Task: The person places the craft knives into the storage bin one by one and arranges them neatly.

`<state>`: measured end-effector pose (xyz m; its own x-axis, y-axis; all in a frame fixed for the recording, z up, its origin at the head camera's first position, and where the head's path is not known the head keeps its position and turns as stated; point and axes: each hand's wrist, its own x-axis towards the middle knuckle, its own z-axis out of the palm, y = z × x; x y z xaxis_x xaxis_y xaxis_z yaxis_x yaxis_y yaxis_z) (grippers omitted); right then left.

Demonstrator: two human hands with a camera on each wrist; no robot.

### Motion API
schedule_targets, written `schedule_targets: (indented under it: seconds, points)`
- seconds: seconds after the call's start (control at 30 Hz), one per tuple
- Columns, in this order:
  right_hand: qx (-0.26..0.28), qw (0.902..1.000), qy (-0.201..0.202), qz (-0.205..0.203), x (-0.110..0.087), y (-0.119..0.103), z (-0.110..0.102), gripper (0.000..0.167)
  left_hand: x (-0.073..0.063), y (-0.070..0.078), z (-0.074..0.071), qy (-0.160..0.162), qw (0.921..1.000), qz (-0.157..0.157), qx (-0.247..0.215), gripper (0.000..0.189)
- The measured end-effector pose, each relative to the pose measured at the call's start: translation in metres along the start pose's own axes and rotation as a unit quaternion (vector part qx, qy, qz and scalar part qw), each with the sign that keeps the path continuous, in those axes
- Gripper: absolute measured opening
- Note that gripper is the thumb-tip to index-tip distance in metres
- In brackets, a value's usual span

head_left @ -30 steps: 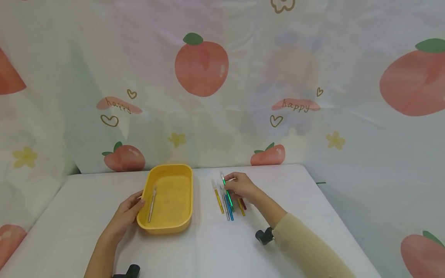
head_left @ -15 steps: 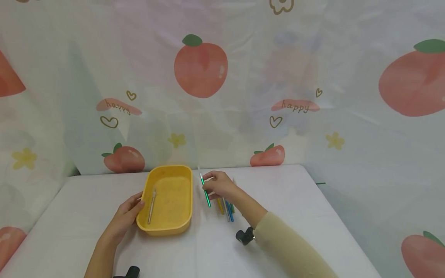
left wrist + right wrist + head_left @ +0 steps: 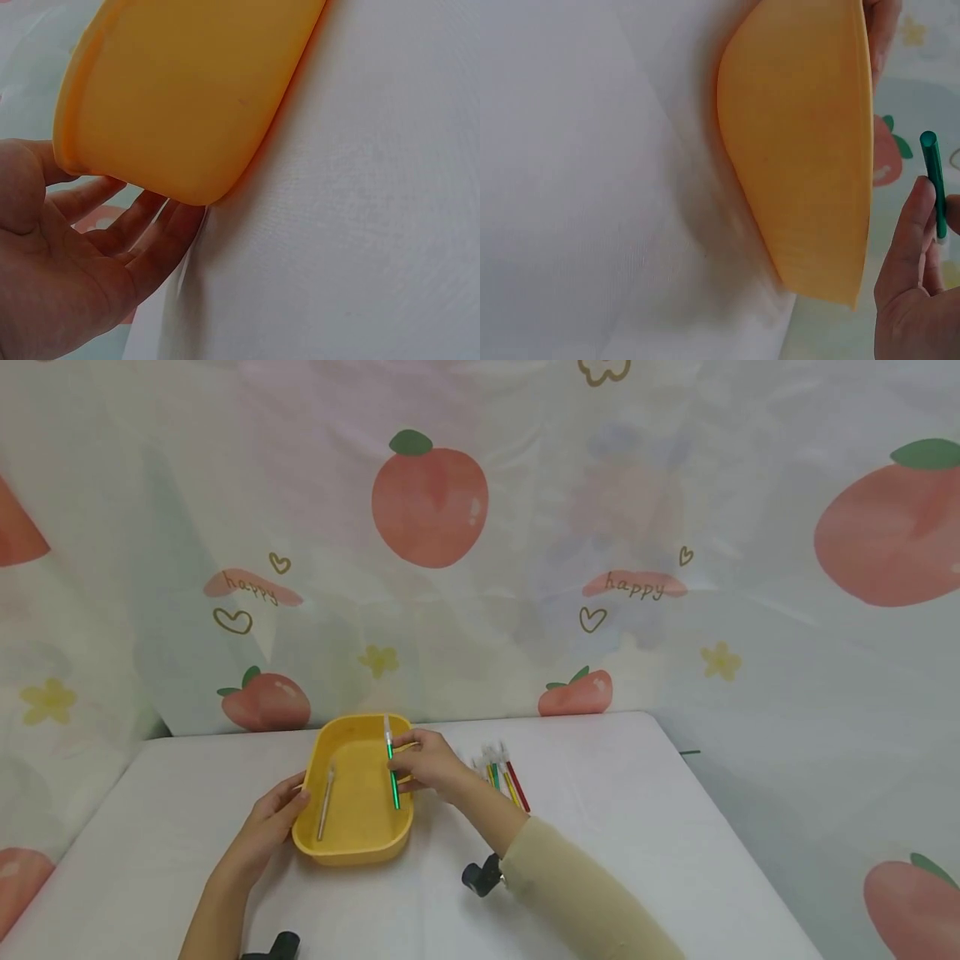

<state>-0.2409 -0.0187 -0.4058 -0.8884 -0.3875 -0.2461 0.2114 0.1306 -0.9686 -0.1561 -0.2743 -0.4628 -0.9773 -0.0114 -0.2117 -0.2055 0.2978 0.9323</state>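
A yellow plastic tray point(image 3: 367, 853) sits on the table, with one silver pen-like tool point(image 3: 326, 806) lying along the left of its floor. My left hand point(image 3: 272, 817) grips the tray's left side, thumb at the rim and fingers along the outer wall point(image 3: 172, 142). Over the tray's right side, my right hand point(image 3: 429, 762) pinches a slim green metallic pen-like tool point(image 3: 394, 783) with a clear capped end pointing away. In the right wrist view, the green tool point(image 3: 934, 184) stands apart from the tray wall point(image 3: 802, 150).
Right of the tray lies a bunch of similar slim tools point(image 3: 517, 787), red, yellow and green among them, partly hidden behind the right forearm. White cloth covers the table point(image 3: 637, 877). A fruit-printed curtain point(image 3: 510, 635) hangs behind.
The right hand has carried the green tool leftward, from the bunch to above the tray's right side. My left hand and the tray have stayed put.
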Motion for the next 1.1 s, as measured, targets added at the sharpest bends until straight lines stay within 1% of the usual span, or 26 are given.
schedule_targets:
  seconds: [0.13,0.4,0.53,0.73,0.9,1.1]
  points:
    - [0.017,0.9998,-0.005,0.005,0.000,0.000,0.011,0.032,0.000,0.000,-0.001,0.000,1.0000,0.003,0.000,0.063]
    - [0.046,0.9988,-0.013,0.002,0.005,0.004,0.029,0.042,0.002,-0.002,-0.003,-0.001,1.0000,0.009,0.000,0.063]
    - [0.052,0.9985,-0.017,0.008,0.005,0.004,0.039,0.041,0.003,-0.002,-0.003,-0.004,0.9999,0.011,-0.002,0.064]
    - [0.061,0.9978,-0.017,0.020,0.005,0.006,0.056,0.038,0.001,0.000,0.000,-0.002,1.0000,0.003,-0.002,0.064]
    - [0.057,0.9977,-0.022,0.030,0.007,0.009,0.064,0.036,0.000,0.001,0.000,-0.001,1.0000,0.005,-0.007,0.062]
    - [0.036,0.9981,-0.002,0.049,0.009,0.014,0.071,0.032,0.001,0.000,-0.001,-0.003,1.0000,0.006,-0.006,0.061]
